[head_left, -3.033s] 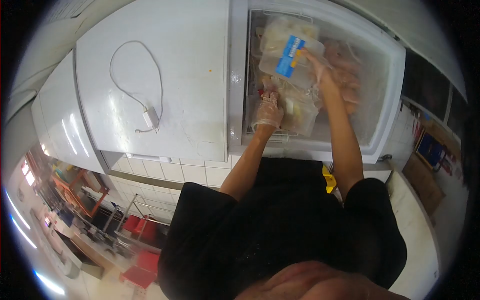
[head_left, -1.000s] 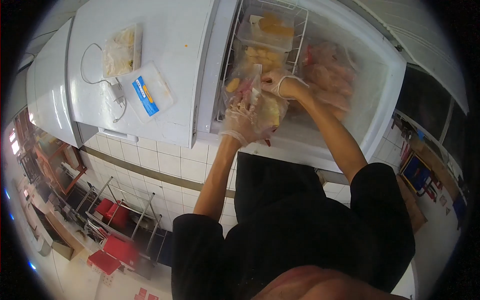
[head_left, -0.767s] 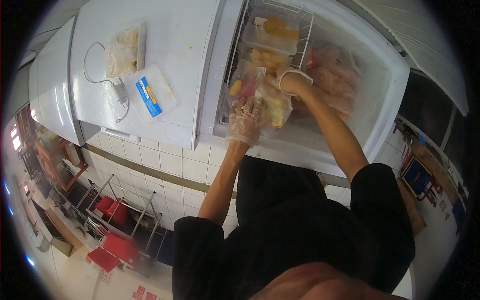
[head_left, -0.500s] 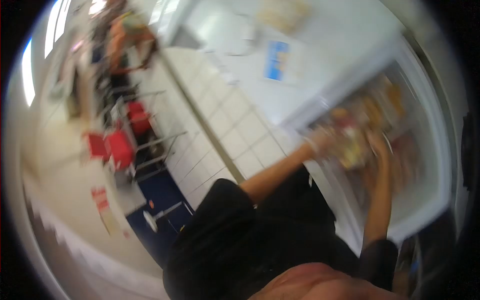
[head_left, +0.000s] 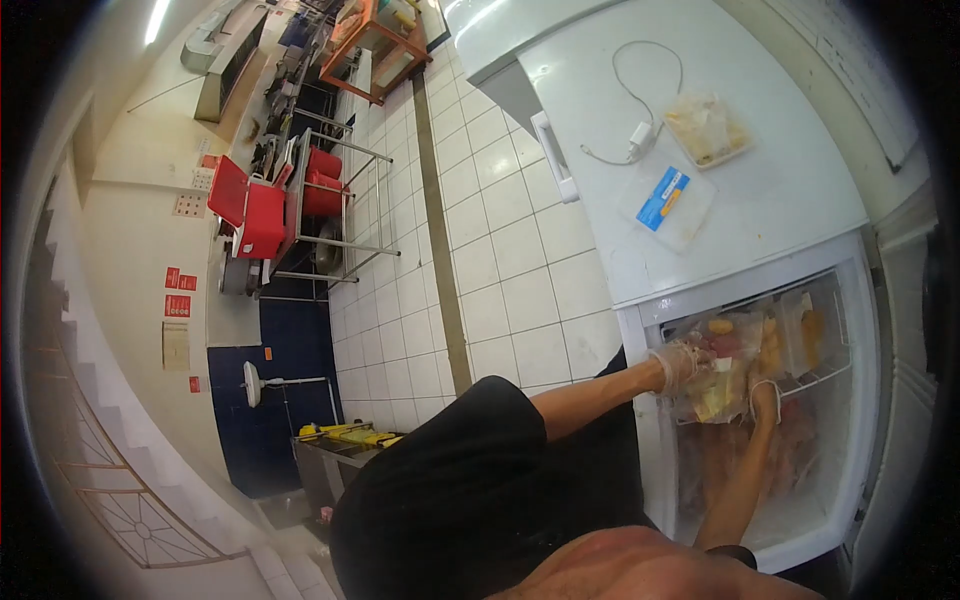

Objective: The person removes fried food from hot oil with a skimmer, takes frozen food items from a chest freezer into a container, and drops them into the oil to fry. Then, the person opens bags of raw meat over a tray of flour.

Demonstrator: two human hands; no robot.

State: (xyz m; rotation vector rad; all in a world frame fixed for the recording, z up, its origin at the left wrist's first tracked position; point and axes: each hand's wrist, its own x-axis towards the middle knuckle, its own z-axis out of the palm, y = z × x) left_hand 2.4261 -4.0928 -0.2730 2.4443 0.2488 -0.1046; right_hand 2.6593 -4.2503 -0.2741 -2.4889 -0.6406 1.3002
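Inside an open chest freezer, both of my hands are at a clear plastic bag of yellow food (head_left: 712, 402). My left hand (head_left: 678, 366), in a clear disposable glove, grips the bag's near left side, fingers curled toward a reddish packet (head_left: 733, 344). On the other side my right hand (head_left: 765, 402), gloved too, closes around the bag's right edge; its fingertips are partly hidden. Bags with orange-brown food (head_left: 811, 338) lie beside them on a white wire rack. Below the rack are bags of reddish contents (head_left: 795, 450).
On the white freezer top (head_left: 800, 205) lie a tray of pale food (head_left: 708, 130), a white charger with cable (head_left: 640, 138) and a blue-labelled clear packet (head_left: 663, 198). A metal rack with a red cooler box (head_left: 262, 222) stands across the tiled floor (head_left: 500, 270).
My view has turned and become sharp, so the freezer appears lower in it. Both hands stay at the bag in the freezer. A person seen at the far left is out of view now.
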